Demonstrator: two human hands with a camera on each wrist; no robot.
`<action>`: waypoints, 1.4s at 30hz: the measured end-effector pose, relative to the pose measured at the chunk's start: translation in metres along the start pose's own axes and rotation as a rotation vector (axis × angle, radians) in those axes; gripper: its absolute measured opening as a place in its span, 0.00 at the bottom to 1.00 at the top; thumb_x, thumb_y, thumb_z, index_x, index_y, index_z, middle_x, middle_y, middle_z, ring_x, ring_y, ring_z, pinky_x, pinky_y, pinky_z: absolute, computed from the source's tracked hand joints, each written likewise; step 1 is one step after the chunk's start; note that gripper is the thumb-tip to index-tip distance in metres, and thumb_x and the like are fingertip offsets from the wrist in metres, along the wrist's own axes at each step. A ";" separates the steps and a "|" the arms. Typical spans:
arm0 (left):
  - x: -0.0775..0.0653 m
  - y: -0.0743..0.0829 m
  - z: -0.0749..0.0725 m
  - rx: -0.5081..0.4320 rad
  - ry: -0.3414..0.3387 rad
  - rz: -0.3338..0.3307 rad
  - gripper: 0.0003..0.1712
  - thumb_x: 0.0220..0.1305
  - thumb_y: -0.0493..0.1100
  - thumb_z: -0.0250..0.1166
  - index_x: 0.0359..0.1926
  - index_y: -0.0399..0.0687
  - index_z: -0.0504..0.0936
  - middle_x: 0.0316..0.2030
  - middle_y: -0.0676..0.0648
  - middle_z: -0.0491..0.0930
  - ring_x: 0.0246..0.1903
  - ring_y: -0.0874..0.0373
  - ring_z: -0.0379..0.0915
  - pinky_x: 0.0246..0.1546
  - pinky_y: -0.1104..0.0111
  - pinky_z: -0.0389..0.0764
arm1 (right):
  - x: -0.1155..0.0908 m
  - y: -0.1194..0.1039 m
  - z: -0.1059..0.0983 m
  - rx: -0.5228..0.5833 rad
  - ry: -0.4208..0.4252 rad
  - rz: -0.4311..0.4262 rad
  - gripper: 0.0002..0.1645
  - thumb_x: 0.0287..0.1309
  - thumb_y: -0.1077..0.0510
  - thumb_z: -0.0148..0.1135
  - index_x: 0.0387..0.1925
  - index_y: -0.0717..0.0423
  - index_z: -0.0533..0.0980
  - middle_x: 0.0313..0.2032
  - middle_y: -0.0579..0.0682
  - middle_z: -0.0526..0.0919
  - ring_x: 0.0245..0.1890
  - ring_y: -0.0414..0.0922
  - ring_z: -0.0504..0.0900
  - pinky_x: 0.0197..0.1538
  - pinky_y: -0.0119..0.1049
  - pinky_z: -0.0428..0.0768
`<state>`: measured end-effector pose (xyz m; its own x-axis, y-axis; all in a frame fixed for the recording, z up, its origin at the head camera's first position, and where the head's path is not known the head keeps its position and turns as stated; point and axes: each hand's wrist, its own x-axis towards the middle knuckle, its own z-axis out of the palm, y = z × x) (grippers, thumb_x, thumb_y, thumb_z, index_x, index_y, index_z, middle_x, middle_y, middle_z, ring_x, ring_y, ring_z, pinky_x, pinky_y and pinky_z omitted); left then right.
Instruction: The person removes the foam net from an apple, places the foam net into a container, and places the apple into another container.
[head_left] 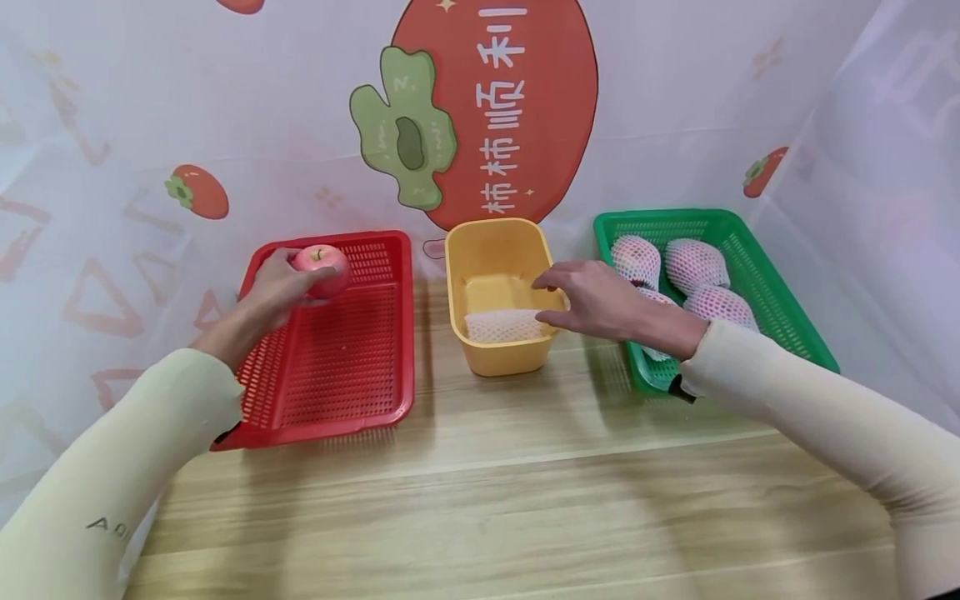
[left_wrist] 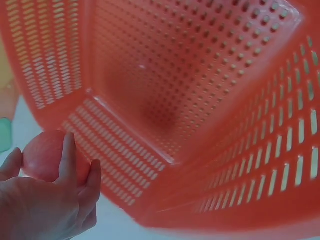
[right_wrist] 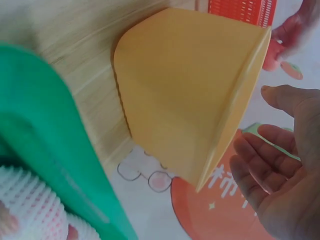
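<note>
My left hand (head_left: 276, 287) grips a red apple (head_left: 324, 268) above the far end of the red basket (head_left: 408, 333). In the left wrist view the fingers curl round the apple (left_wrist: 46, 156), beside the basket's perforated wall (left_wrist: 115, 150). My right hand (head_left: 592, 300) hovers at the right rim of the yellow bin (head_left: 498, 360), its fingers loosely bent and apart. Inside the bin lies a white foam net sleeve (head_left: 504, 326). From the right wrist view, nothing shows between the right hand's (right_wrist: 280, 170) thumb and fingers.
A green basket (head_left: 787, 308) at the right holds several fruits in foam nets (head_left: 697, 265), partly hidden by my right forearm. All containers stand on a wooden table (head_left: 480, 500). Behind them hangs a white printed cloth (head_left: 300, 125).
</note>
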<state>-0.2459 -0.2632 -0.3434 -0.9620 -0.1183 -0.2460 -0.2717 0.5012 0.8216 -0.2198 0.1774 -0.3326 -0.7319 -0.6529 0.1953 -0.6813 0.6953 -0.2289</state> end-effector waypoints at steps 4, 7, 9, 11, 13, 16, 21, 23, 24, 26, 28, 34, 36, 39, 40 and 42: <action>0.009 -0.011 -0.001 0.007 0.008 -0.039 0.54 0.54 0.63 0.70 0.71 0.43 0.54 0.60 0.40 0.66 0.51 0.43 0.73 0.42 0.59 0.84 | -0.005 0.008 -0.007 -0.009 0.020 0.027 0.27 0.51 0.45 0.73 0.49 0.57 0.82 0.44 0.51 0.86 0.41 0.47 0.84 0.44 0.41 0.84; 0.014 -0.016 -0.001 0.012 0.006 -0.073 0.53 0.55 0.63 0.70 0.71 0.43 0.53 0.60 0.39 0.65 0.51 0.42 0.72 0.41 0.60 0.85 | -0.010 0.017 -0.012 -0.023 0.034 0.052 0.27 0.51 0.45 0.73 0.48 0.57 0.82 0.43 0.51 0.86 0.41 0.46 0.84 0.43 0.42 0.84; 0.016 -0.018 0.000 0.021 0.006 -0.096 0.53 0.56 0.62 0.69 0.71 0.42 0.52 0.60 0.38 0.64 0.51 0.42 0.71 0.40 0.61 0.85 | -0.014 0.023 -0.016 -0.037 0.030 0.075 0.27 0.51 0.45 0.74 0.48 0.57 0.82 0.42 0.50 0.86 0.40 0.45 0.84 0.43 0.42 0.84; 0.018 -0.019 0.000 0.024 -0.001 -0.113 0.52 0.58 0.60 0.69 0.71 0.40 0.52 0.59 0.38 0.64 0.51 0.43 0.71 0.40 0.62 0.85 | -0.019 0.031 -0.019 -0.054 0.031 0.095 0.27 0.50 0.45 0.74 0.48 0.57 0.82 0.41 0.51 0.86 0.40 0.46 0.83 0.44 0.42 0.83; 0.020 -0.020 -0.001 0.042 -0.009 -0.125 0.50 0.59 0.59 0.68 0.70 0.38 0.53 0.57 0.38 0.65 0.50 0.44 0.71 0.39 0.64 0.85 | -0.023 0.038 -0.023 -0.069 0.025 0.122 0.27 0.50 0.45 0.74 0.47 0.57 0.81 0.40 0.52 0.85 0.40 0.47 0.82 0.43 0.43 0.83; 0.024 -0.022 -0.002 0.084 -0.018 -0.146 0.48 0.61 0.59 0.67 0.68 0.35 0.56 0.55 0.38 0.66 0.49 0.45 0.70 0.40 0.64 0.85 | -0.030 0.050 -0.026 -0.072 0.011 0.161 0.27 0.51 0.46 0.74 0.48 0.58 0.80 0.41 0.54 0.85 0.40 0.49 0.83 0.42 0.45 0.84; 0.028 -0.029 -0.005 0.157 -0.029 -0.219 0.51 0.57 0.63 0.68 0.69 0.38 0.57 0.56 0.37 0.68 0.50 0.42 0.72 0.48 0.56 0.82 | -0.042 0.069 -0.030 -0.097 -0.046 0.244 0.30 0.54 0.48 0.70 0.52 0.63 0.77 0.45 0.60 0.84 0.41 0.53 0.84 0.43 0.49 0.83; 0.029 -0.032 -0.006 0.150 -0.041 -0.250 0.52 0.55 0.62 0.70 0.70 0.39 0.58 0.57 0.37 0.68 0.52 0.39 0.74 0.51 0.51 0.80 | -0.047 0.076 -0.032 -0.122 -0.091 0.291 0.32 0.54 0.47 0.69 0.54 0.65 0.76 0.45 0.62 0.84 0.42 0.54 0.83 0.43 0.51 0.82; 0.030 -0.034 -0.007 0.144 -0.049 -0.262 0.52 0.55 0.61 0.70 0.70 0.40 0.58 0.58 0.36 0.68 0.52 0.38 0.74 0.52 0.50 0.80 | -0.049 0.079 -0.033 -0.132 -0.119 0.317 0.33 0.54 0.47 0.69 0.55 0.66 0.75 0.44 0.62 0.84 0.41 0.54 0.83 0.43 0.51 0.82; 0.031 -0.036 -0.008 0.148 -0.064 -0.275 0.51 0.55 0.60 0.71 0.70 0.40 0.58 0.58 0.36 0.68 0.53 0.37 0.74 0.51 0.48 0.79 | -0.053 0.085 -0.033 -0.141 -0.185 0.366 0.37 0.54 0.46 0.69 0.57 0.67 0.73 0.41 0.61 0.83 0.37 0.52 0.82 0.40 0.50 0.81; 0.030 -0.036 -0.009 0.164 -0.080 -0.276 0.50 0.56 0.58 0.71 0.69 0.40 0.58 0.57 0.35 0.69 0.52 0.36 0.75 0.50 0.47 0.79 | -0.056 0.091 -0.033 -0.129 -0.253 0.410 0.40 0.54 0.45 0.69 0.59 0.69 0.71 0.36 0.59 0.81 0.33 0.50 0.78 0.36 0.46 0.79; 0.027 -0.032 -0.009 0.178 -0.147 -0.265 0.53 0.53 0.60 0.73 0.70 0.41 0.58 0.58 0.35 0.69 0.53 0.36 0.75 0.50 0.47 0.79 | -0.059 0.106 -0.026 -0.074 -0.350 0.482 0.44 0.52 0.41 0.70 0.57 0.70 0.69 0.37 0.59 0.80 0.31 0.49 0.75 0.33 0.42 0.78; 0.026 -0.030 -0.008 0.168 -0.168 -0.275 0.56 0.52 0.60 0.73 0.71 0.41 0.54 0.60 0.35 0.66 0.55 0.36 0.72 0.52 0.46 0.78 | -0.060 0.110 -0.021 -0.063 -0.376 0.499 0.46 0.51 0.39 0.70 0.58 0.71 0.69 0.40 0.62 0.80 0.32 0.50 0.76 0.35 0.45 0.80; 0.026 -0.029 -0.008 0.154 -0.190 -0.291 0.60 0.54 0.59 0.72 0.73 0.39 0.46 0.63 0.34 0.59 0.59 0.35 0.65 0.56 0.45 0.75 | -0.061 0.113 -0.014 -0.055 -0.416 0.517 0.47 0.50 0.38 0.70 0.58 0.72 0.68 0.41 0.62 0.81 0.33 0.50 0.76 0.38 0.47 0.81; 0.027 -0.029 -0.007 0.159 -0.192 -0.292 0.60 0.55 0.57 0.72 0.73 0.38 0.44 0.63 0.33 0.57 0.59 0.35 0.64 0.57 0.44 0.74 | -0.061 0.114 -0.012 -0.051 -0.430 0.522 0.47 0.50 0.38 0.70 0.57 0.72 0.69 0.40 0.61 0.80 0.32 0.50 0.76 0.37 0.45 0.80; 0.029 -0.030 -0.006 0.157 -0.192 -0.290 0.59 0.55 0.56 0.72 0.73 0.39 0.44 0.63 0.34 0.57 0.60 0.36 0.63 0.58 0.44 0.73 | -0.062 0.115 -0.008 -0.044 -0.455 0.529 0.43 0.51 0.38 0.70 0.52 0.71 0.70 0.36 0.59 0.79 0.31 0.49 0.75 0.35 0.43 0.78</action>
<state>-0.2657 -0.2868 -0.3721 -0.8193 -0.1197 -0.5607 -0.5105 0.5974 0.6185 -0.2525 0.3003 -0.3634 -0.8937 -0.2773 -0.3526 -0.2418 0.9599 -0.1420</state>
